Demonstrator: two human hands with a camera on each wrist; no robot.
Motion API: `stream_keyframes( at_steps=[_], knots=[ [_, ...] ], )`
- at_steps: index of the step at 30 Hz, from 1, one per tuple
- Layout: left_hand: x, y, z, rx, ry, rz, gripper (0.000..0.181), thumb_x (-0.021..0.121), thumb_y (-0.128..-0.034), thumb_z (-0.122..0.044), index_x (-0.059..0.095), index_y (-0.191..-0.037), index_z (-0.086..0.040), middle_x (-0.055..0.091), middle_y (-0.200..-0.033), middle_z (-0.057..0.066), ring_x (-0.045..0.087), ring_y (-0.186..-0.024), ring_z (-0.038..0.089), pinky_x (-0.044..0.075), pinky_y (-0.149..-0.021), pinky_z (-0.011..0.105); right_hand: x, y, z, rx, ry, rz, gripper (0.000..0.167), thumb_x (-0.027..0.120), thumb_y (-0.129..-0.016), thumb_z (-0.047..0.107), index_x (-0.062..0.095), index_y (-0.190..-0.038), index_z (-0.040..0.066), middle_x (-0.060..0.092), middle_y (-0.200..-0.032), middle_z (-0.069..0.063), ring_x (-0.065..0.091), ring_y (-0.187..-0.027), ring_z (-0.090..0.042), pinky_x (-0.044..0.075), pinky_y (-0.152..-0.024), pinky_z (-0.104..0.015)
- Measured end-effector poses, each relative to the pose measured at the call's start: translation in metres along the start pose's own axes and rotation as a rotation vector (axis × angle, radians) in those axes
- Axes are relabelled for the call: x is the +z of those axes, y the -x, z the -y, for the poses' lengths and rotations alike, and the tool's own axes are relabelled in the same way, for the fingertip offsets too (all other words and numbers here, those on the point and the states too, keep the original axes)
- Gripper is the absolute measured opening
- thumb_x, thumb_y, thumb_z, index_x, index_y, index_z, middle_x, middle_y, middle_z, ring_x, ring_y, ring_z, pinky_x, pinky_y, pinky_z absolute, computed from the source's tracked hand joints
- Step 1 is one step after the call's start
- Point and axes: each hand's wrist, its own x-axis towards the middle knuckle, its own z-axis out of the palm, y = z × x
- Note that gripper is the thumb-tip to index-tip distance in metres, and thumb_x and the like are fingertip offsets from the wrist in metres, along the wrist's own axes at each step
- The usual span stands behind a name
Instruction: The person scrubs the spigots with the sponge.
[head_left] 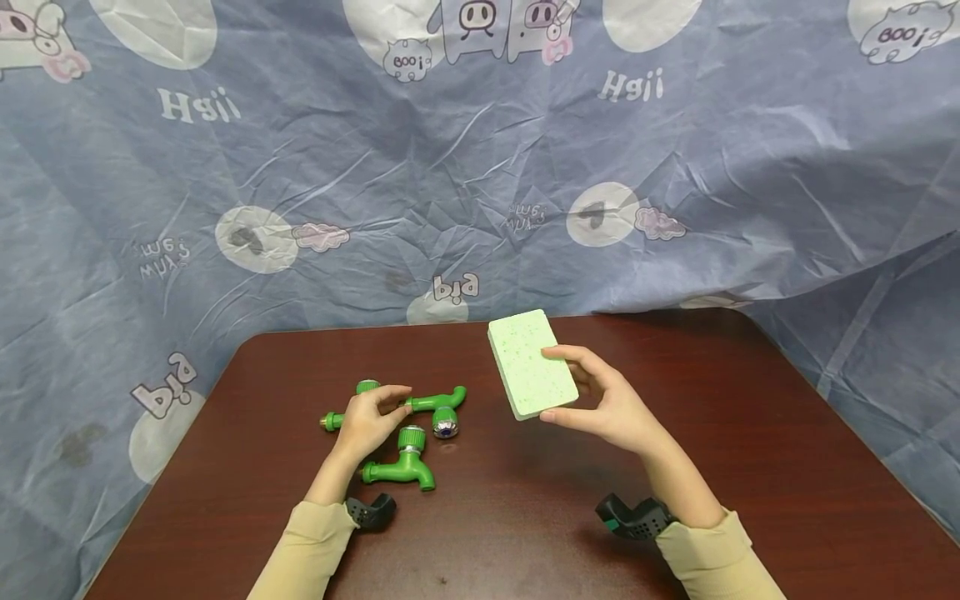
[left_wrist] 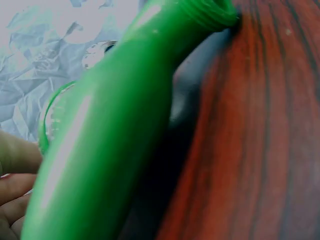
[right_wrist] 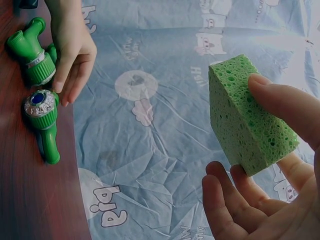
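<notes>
My right hand point(head_left: 611, 408) holds up a pale green sponge point(head_left: 528, 362) by its edges, above the table. In the right wrist view the porous sponge point(right_wrist: 247, 115) sits between thumb and fingers. My left hand point(head_left: 367, 421) is over the left side, thumb and forefinger pinching the inlet end of a green tap point(head_left: 435, 403) with a chrome, blue-centred knob. Nearer me lies a second green tap point(head_left: 405, 471). A third green tap point(head_left: 332, 421) is partly hidden behind the left hand. A green tap point(left_wrist: 110, 110) fills much of the left wrist view, where only some fingers point(left_wrist: 15, 160) show.
The dark reddish-brown table point(head_left: 510, 533) runs back to a hanging blue-grey printed cloth point(head_left: 450, 167). Black wrist cameras are worn on the left point(head_left: 371, 511) and right point(head_left: 637, 517) wrists, near the cream sleeves.
</notes>
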Motion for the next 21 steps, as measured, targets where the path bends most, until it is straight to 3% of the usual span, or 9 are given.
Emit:
stream_keyframes(
  at_steps=[12,16,21],
  knots=[
    [0.0049,-0.005,-0.0011,0.007,-0.253,0.025,0.037,0.077,-0.0783,-0.016,0.068,-0.113,-0.009,0.068,-0.104,0.005,0.066,-0.084,0.019,0.053,-0.068,0.038,-0.0003,-0.0004,0.0006,0.003,-0.009,0.004,0.07,0.079,-0.069,-0.007,0.047,-0.129,0.004,0.06,-0.106,-0.014,0.063,-0.089,-0.021,0.054,-0.071,-0.029],
    [0.0065,-0.0065,0.001,0.031,-0.294,0.017,0.036,0.078,-0.0767,-0.016,0.07,-0.111,-0.01,0.069,-0.098,0.004,0.065,-0.078,0.017,0.052,-0.062,0.035,-0.0001,-0.0007,0.0005,0.003,-0.009,0.004,0.069,0.08,-0.069,-0.007,0.047,-0.129,0.004,0.06,-0.106,-0.014,0.063,-0.089,-0.021,0.054,-0.071,-0.029],
    [0.0081,-0.0064,0.0032,0.081,-0.251,-0.024,0.034,0.079,-0.0756,-0.015,0.071,-0.108,-0.01,0.069,-0.099,0.005,0.066,-0.078,0.017,0.053,-0.063,0.036,-0.0002,-0.0008,-0.0002,0.002,-0.013,0.004,0.07,0.079,-0.068,-0.008,0.047,-0.129,0.004,0.06,-0.106,-0.014,0.063,-0.089,-0.021,0.054,-0.071,-0.029]
  ],
)
